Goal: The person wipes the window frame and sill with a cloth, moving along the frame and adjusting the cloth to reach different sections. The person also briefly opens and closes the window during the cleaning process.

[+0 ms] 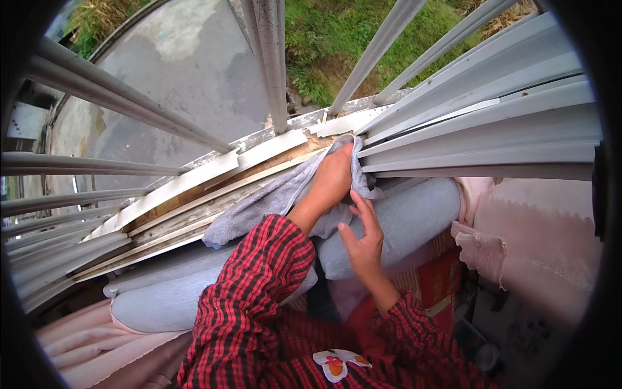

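My left hand reaches to the right end of the window track, its fingers hidden inside a fold of a grey cloth. The cloth wraps around those fingers and trails down to the left over the worn window track. Just below, my right hand is raised with thumb and fingers apart, its fingertips close to the cloth's edge; whether they touch it I cannot tell. The sliding window frames meet the track beside the cloth.
Metal bars stand outside the sill, above a concrete yard and grass. My grey-blue clad legs press near the track. Pink curtains hang at both sides. A broken white strip runs along the sill.
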{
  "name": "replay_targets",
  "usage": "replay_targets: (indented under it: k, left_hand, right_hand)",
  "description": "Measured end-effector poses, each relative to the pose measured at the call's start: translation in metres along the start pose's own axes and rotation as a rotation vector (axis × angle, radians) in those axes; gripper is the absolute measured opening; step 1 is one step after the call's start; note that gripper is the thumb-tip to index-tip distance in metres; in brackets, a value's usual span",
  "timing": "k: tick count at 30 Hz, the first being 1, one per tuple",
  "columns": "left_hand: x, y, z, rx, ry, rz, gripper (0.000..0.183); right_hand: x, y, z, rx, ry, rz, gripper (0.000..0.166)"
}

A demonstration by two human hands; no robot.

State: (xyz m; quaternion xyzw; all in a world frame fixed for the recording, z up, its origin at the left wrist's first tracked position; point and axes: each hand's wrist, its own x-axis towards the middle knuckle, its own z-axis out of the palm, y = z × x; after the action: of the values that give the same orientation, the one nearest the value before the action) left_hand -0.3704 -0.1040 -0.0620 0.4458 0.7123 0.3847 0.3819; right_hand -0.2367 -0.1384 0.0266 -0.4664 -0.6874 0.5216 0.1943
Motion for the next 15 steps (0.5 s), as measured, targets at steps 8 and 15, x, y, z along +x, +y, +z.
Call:
replay_targets:
  k: [8,15]
  left_hand:
    - [-0.059,-0.008,-0.037,0.417,0.040,0.171,0.037]
    - [-0.071,-0.015,-0.074,0.214,-0.049,-0.027,0.034]
  right_hand:
    - [0.003,0.001,-0.017,-0.203,-0.110,-0.001,0.055]
    - [-0.018,0.023,0.012,0.115,-0.081,0.067,0.055]
